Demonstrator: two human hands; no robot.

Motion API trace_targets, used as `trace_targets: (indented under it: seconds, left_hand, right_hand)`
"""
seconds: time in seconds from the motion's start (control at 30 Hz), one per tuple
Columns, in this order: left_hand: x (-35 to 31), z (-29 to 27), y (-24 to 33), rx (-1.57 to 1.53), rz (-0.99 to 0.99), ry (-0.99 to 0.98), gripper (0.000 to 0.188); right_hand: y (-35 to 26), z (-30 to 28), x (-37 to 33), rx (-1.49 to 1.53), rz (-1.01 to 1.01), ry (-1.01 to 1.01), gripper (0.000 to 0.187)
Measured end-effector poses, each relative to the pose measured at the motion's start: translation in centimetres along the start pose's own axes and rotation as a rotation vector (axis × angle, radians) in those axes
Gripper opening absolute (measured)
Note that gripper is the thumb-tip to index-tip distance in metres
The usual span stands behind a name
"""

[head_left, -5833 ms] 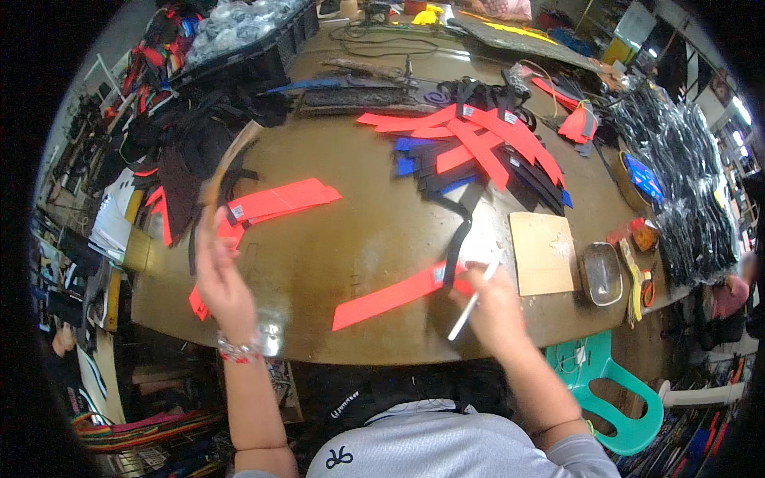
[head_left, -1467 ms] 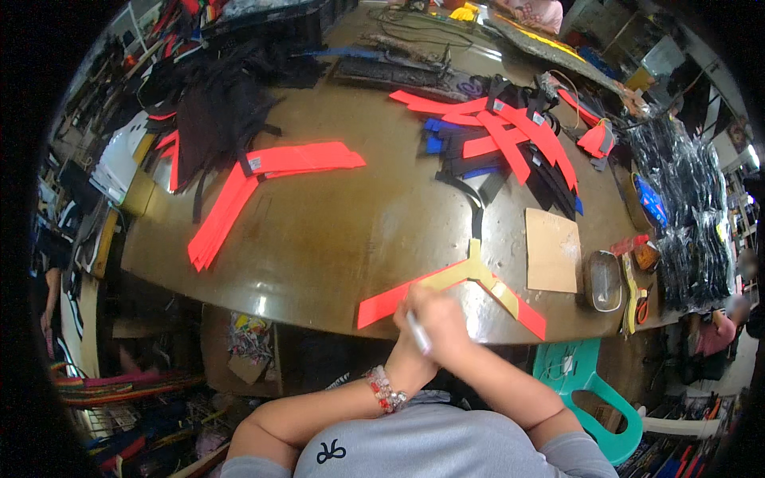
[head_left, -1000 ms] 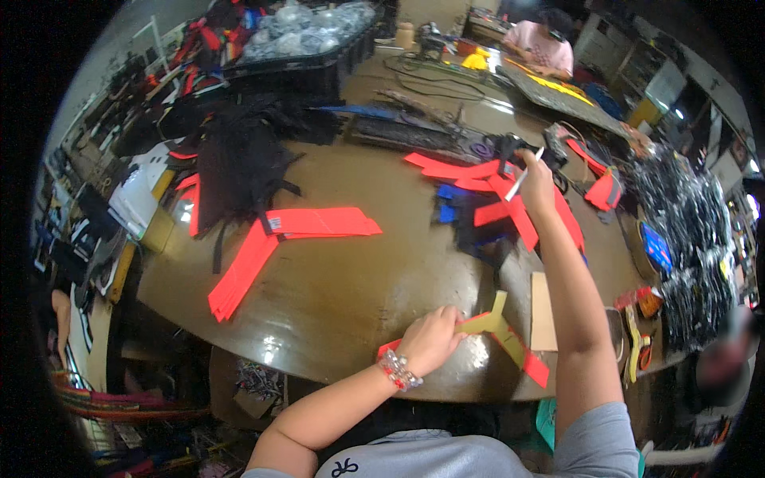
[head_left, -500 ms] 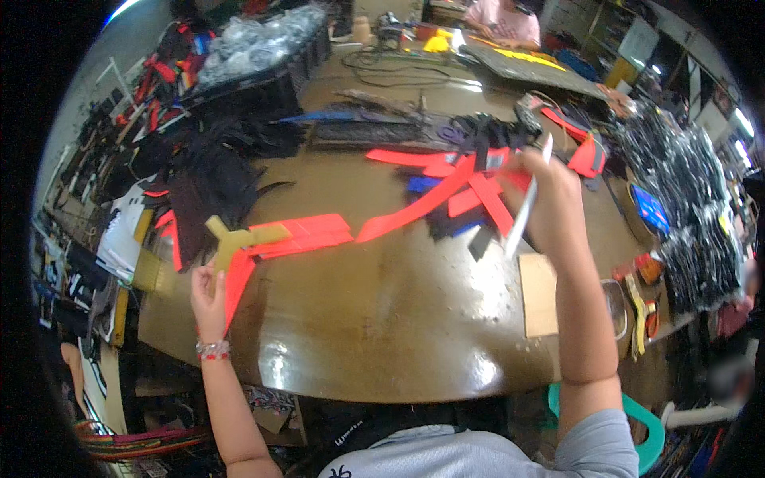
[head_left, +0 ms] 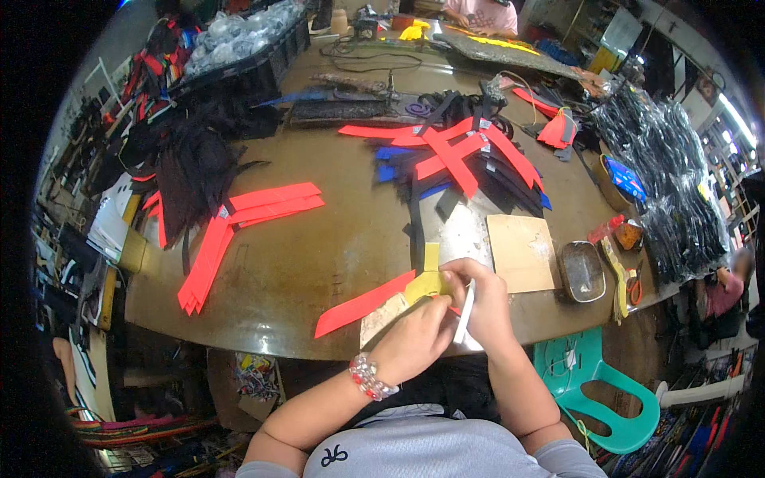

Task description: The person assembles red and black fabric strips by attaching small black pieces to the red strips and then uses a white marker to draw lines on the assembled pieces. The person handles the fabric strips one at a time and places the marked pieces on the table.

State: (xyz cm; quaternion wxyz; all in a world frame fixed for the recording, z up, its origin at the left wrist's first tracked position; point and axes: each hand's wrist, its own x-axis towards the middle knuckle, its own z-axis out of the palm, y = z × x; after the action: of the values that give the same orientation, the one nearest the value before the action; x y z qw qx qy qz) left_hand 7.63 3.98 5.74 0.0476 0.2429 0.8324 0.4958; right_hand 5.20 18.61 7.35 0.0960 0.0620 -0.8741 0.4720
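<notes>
At the table's near edge my two hands meet over a yellow Y-shaped template [head_left: 428, 287]. My left hand [head_left: 413, 338] is closed, its fingertips pressed at the template's lower edge. My right hand [head_left: 484, 307] grips a slim white stick-like tool [head_left: 465, 312], and its fingers also touch the template's right side. A red fabric strip [head_left: 362, 305] reaches out leftward from under the template, across a small pale board [head_left: 384, 321]. What lies directly beneath my fingers is hidden. Farther left rests a stack of joined red strips [head_left: 255, 211].
Black fabric pieces [head_left: 191, 175] heap at the left. Red, black and blue strips [head_left: 478, 163] pile ahead. A cardboard piece [head_left: 522, 253], a metal dish [head_left: 582, 271] and orange-handled scissors [head_left: 634, 287] lie rightward. Plastic-wrapped bundles [head_left: 661, 159] line the right edge; another person [head_left: 486, 16] sits opposite.
My left hand has carried the yellow template from the left red stack to the near middle. My right hand has come down from the far pile with the white tool, and a red strip now lies here.
</notes>
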Motion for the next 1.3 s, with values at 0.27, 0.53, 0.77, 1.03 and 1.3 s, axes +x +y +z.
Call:
trace_targets:
  seconds: [0.27,0.53,0.77,1.03,1.3]
  left_hand:
    - [-0.3,0.1,-1.3,0.212,-0.331,-0.158,0.044]
    - [1.4,-2.9,-4.9,0.504,-0.076,-0.085,0.067]
    - [2.9,-1.8,-6.6,0.526,-0.049,0.036,0.034]
    - [3.1,-0.6,-5.1,0.756,-0.088,0.034,0.021]
    - [6.2,-1.7,-7.7,0.545,-0.179,0.422,0.035]
  right_hand:
    - [5.2,4.1,1.7,-0.277,-0.060,-0.036,0.017]
    - [4.8,4.5,1.4,-0.446,-0.008,-0.110,0.012]
    - [4.3,4.2,1.2,-0.516,-0.083,-0.117,0.015]
    - [5.1,3.1,1.6,-0.219,-0.084,-0.236,0.026]
    - [6.0,1.6,3.7,-0.310,-0.477,-0.422,0.022]
